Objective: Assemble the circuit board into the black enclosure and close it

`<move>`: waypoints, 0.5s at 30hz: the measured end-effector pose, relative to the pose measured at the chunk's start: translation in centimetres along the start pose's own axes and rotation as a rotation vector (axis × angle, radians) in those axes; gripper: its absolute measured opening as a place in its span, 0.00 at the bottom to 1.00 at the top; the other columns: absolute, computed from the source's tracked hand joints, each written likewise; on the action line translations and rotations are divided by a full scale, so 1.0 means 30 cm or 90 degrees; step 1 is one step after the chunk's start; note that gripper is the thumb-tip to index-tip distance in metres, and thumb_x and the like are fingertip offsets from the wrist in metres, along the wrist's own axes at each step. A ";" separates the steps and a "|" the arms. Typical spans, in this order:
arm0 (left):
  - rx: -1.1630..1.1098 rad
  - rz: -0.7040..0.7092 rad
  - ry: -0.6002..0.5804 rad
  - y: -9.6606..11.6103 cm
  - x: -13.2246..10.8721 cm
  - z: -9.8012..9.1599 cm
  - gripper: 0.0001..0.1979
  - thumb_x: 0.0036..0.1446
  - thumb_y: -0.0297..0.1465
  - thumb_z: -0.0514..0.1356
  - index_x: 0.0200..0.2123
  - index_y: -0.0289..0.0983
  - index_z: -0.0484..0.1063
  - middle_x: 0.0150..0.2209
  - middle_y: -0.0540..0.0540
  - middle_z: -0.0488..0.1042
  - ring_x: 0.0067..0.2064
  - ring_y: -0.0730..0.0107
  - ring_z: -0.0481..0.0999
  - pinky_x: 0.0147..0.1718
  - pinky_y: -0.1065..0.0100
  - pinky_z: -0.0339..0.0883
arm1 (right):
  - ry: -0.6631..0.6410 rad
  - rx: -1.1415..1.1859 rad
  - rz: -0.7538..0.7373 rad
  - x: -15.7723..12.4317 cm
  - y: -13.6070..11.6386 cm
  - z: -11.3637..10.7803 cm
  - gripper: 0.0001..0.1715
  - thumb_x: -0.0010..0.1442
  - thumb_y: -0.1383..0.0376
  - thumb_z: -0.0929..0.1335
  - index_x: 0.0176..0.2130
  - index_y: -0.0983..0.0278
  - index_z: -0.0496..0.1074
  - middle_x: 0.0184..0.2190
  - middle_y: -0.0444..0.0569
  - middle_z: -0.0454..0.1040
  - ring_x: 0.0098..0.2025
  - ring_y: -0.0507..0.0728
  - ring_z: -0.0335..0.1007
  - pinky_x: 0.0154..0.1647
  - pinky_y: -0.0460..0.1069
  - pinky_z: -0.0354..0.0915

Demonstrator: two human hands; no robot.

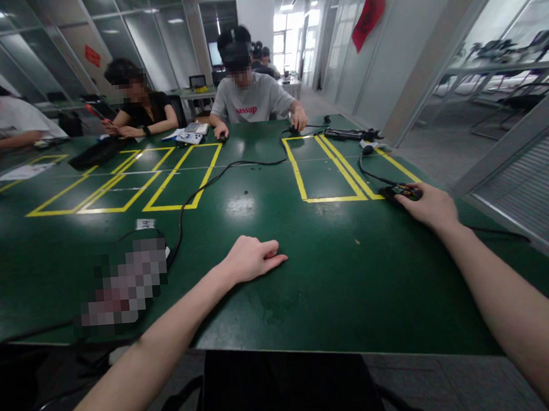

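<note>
My left hand rests on the green table near its middle. Its fingers are curled in, thumb and forefinger close together, and nothing shows between them. Farther off to the right, my right hand grips a small black device with coloured marks, its thumb along the near side. This device lies on the table by the end of a yellow tape line. A black cable leads from near it to a round black end. The palm hides part of the device.
A person in a grey shirt sits opposite, both hands on small dark objects. Two other people sit at the far left. A long black cable crosses the table. A blurred-out long object lies left of my left forearm, near a small label.
</note>
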State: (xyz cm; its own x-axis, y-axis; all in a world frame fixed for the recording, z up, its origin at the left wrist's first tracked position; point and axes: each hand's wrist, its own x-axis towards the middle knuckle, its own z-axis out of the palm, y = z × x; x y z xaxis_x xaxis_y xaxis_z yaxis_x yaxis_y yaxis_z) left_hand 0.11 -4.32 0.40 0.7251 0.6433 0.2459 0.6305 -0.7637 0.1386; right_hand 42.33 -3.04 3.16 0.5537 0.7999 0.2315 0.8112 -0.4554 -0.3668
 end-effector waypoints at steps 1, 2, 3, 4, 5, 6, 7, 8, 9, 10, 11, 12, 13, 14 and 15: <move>0.000 -0.002 -0.001 0.000 0.000 0.000 0.23 0.69 0.47 0.56 0.26 0.39 0.69 0.17 0.53 0.67 0.21 0.71 0.68 0.25 0.70 0.45 | -0.026 -0.011 0.001 -0.002 -0.010 -0.002 0.23 0.61 0.60 0.72 0.52 0.68 0.76 0.46 0.64 0.79 0.41 0.64 0.73 0.37 0.52 0.62; -0.001 -0.003 0.000 0.001 0.001 -0.001 0.23 0.69 0.47 0.56 0.25 0.39 0.69 0.17 0.53 0.66 0.21 0.71 0.68 0.25 0.70 0.45 | -0.053 -0.022 0.003 -0.005 -0.022 -0.003 0.24 0.61 0.59 0.72 0.53 0.68 0.76 0.48 0.64 0.79 0.42 0.64 0.73 0.38 0.51 0.62; -0.004 -0.005 0.001 0.002 0.001 -0.002 0.23 0.69 0.47 0.56 0.25 0.39 0.68 0.17 0.53 0.66 0.21 0.71 0.67 0.25 0.70 0.45 | -0.075 -0.025 -0.008 -0.009 -0.035 -0.001 0.24 0.61 0.59 0.72 0.54 0.69 0.76 0.49 0.64 0.79 0.43 0.64 0.74 0.38 0.51 0.62; -0.007 -0.006 0.002 0.003 0.002 -0.003 0.23 0.68 0.47 0.56 0.25 0.39 0.68 0.17 0.53 0.66 0.20 0.71 0.67 0.25 0.70 0.45 | -0.087 -0.018 -0.029 -0.015 -0.049 0.003 0.24 0.60 0.59 0.73 0.53 0.69 0.76 0.48 0.63 0.79 0.44 0.63 0.74 0.39 0.51 0.63; -0.011 -0.006 0.002 0.004 0.002 -0.005 0.23 0.68 0.47 0.56 0.25 0.39 0.68 0.17 0.53 0.65 0.20 0.71 0.67 0.25 0.70 0.45 | -0.093 -0.007 -0.052 -0.023 -0.065 0.011 0.24 0.59 0.59 0.73 0.52 0.69 0.76 0.47 0.62 0.80 0.44 0.63 0.75 0.39 0.51 0.64; -0.015 -0.006 0.001 0.004 0.003 -0.008 0.24 0.68 0.48 0.56 0.25 0.39 0.67 0.17 0.53 0.65 0.20 0.72 0.66 0.25 0.70 0.45 | -0.097 0.007 -0.077 -0.034 -0.081 0.023 0.23 0.58 0.59 0.73 0.51 0.68 0.77 0.46 0.60 0.80 0.43 0.63 0.75 0.40 0.51 0.65; -0.018 -0.006 -0.001 0.005 0.004 -0.011 0.24 0.67 0.48 0.57 0.24 0.39 0.67 0.17 0.54 0.64 0.20 0.72 0.66 0.25 0.70 0.45 | -0.099 0.027 -0.108 -0.049 -0.099 0.039 0.23 0.57 0.59 0.74 0.50 0.67 0.77 0.44 0.57 0.81 0.43 0.64 0.76 0.40 0.52 0.66; -0.022 -0.007 -0.004 0.005 0.005 -0.013 0.24 0.67 0.49 0.58 0.24 0.39 0.67 0.17 0.54 0.64 0.20 0.72 0.66 0.25 0.70 0.45 | -0.104 0.049 -0.148 -0.067 -0.120 0.058 0.23 0.57 0.58 0.74 0.50 0.65 0.78 0.43 0.55 0.81 0.43 0.64 0.77 0.42 0.53 0.68; -0.025 -0.008 -0.007 0.005 0.006 -0.016 0.24 0.66 0.49 0.58 0.24 0.39 0.66 0.17 0.54 0.64 0.20 0.72 0.66 0.25 0.70 0.45 | -0.110 0.075 -0.194 -0.091 -0.143 0.079 0.23 0.56 0.58 0.74 0.49 0.64 0.78 0.42 0.54 0.82 0.44 0.64 0.78 0.43 0.54 0.70; -0.028 -0.010 -0.009 0.006 0.007 -0.019 0.24 0.65 0.50 0.59 0.24 0.39 0.66 0.17 0.54 0.64 0.20 0.72 0.67 0.25 0.70 0.46 | -0.119 0.104 -0.246 -0.120 -0.169 0.099 0.23 0.56 0.58 0.73 0.50 0.64 0.78 0.43 0.53 0.82 0.45 0.65 0.78 0.45 0.55 0.71; -0.031 -0.012 -0.010 0.006 0.007 -0.022 0.24 0.65 0.50 0.59 0.24 0.39 0.66 0.17 0.54 0.65 0.20 0.72 0.67 0.25 0.70 0.46 | -0.130 0.134 -0.300 -0.154 -0.197 0.119 0.23 0.56 0.58 0.73 0.50 0.63 0.78 0.45 0.54 0.82 0.47 0.65 0.79 0.47 0.57 0.72; -0.034 -0.015 -0.010 0.007 0.007 -0.024 0.24 0.64 0.51 0.59 0.24 0.39 0.65 0.17 0.54 0.65 0.20 0.72 0.67 0.25 0.70 0.46 | -0.144 0.167 -0.359 -0.193 -0.228 0.136 0.23 0.57 0.58 0.73 0.51 0.63 0.78 0.47 0.55 0.81 0.49 0.66 0.78 0.50 0.58 0.72; -0.039 -0.016 -0.009 0.008 0.006 -0.026 0.25 0.64 0.51 0.59 0.24 0.39 0.65 0.17 0.54 0.65 0.20 0.72 0.68 0.24 0.70 0.46 | -0.163 0.202 -0.424 -0.236 -0.260 0.149 0.22 0.57 0.59 0.73 0.51 0.63 0.78 0.49 0.55 0.81 0.50 0.66 0.78 0.52 0.59 0.72; -0.045 -0.016 -0.005 0.009 0.004 -0.029 0.25 0.63 0.52 0.59 0.25 0.39 0.65 0.17 0.54 0.66 0.20 0.72 0.68 0.24 0.70 0.46 | -0.184 0.238 -0.489 -0.281 -0.292 0.158 0.22 0.57 0.60 0.73 0.51 0.62 0.78 0.49 0.55 0.81 0.50 0.65 0.79 0.52 0.59 0.73; -0.053 -0.013 0.001 0.011 0.001 -0.032 0.25 0.62 0.53 0.59 0.25 0.39 0.65 0.18 0.53 0.67 0.20 0.72 0.69 0.24 0.70 0.47 | -0.213 0.268 -0.554 -0.327 -0.323 0.163 0.22 0.57 0.60 0.73 0.51 0.62 0.78 0.48 0.54 0.81 0.49 0.64 0.79 0.50 0.58 0.73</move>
State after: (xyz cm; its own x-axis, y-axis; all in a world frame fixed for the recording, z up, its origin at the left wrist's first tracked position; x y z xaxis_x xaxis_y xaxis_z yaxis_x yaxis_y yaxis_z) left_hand 0.07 -4.60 1.37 0.7119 0.6586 0.2437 0.6198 -0.7524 0.2229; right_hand 28.13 -4.56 0.03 -0.3288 0.8852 0.3291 0.7395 0.4581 -0.4932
